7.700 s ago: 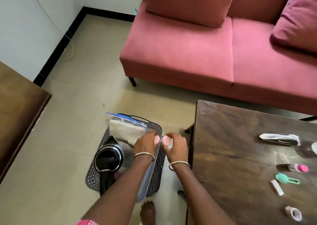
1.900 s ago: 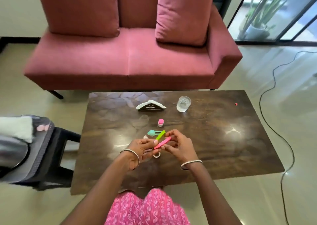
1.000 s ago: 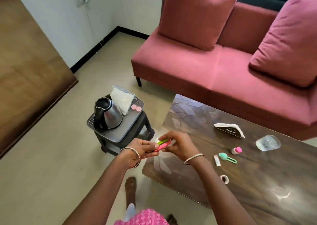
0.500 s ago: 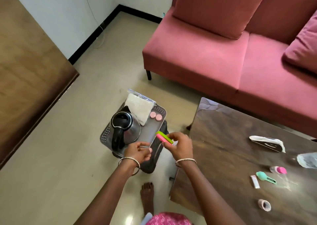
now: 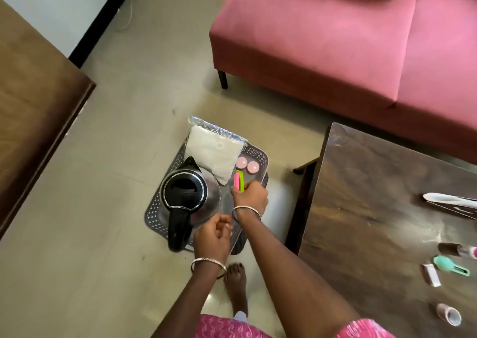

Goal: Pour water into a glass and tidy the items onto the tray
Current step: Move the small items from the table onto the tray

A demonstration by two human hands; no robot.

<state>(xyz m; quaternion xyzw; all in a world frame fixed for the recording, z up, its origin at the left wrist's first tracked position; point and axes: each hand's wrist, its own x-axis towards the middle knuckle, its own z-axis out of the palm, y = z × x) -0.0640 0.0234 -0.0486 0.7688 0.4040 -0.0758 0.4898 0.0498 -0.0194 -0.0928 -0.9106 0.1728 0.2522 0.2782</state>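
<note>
Fingers (image 5: 238, 190) of right hand (image 5: 250, 198) pinch pink-green sticks (image 5: 238, 181) over tray (image 5: 259, 155), near kettle (image 5: 185, 193) and discs (image 5: 242, 162).

Kettle (image 5: 189, 195), pouch (image 5: 214, 154) crowd tray (image 5: 154, 210); narrow right strip seemingly free.

The right hand (image 5: 249, 195) covers the near ends of the pink and green sticks (image 5: 238, 181) it pinches, so their full length is hidden. Whether the curled left hand (image 5: 213, 234) holds anything cannot be told. The kettle (image 5: 189, 195) and both arms hide much of the tray (image 5: 254, 154). On the counter (image 5: 374, 208), the napkin holder (image 5: 451, 200) and pink-capped bottle (image 5: 450, 248) are cut off by the right edge; the small white piece (image 5: 431, 278) is too small to name.
</note>
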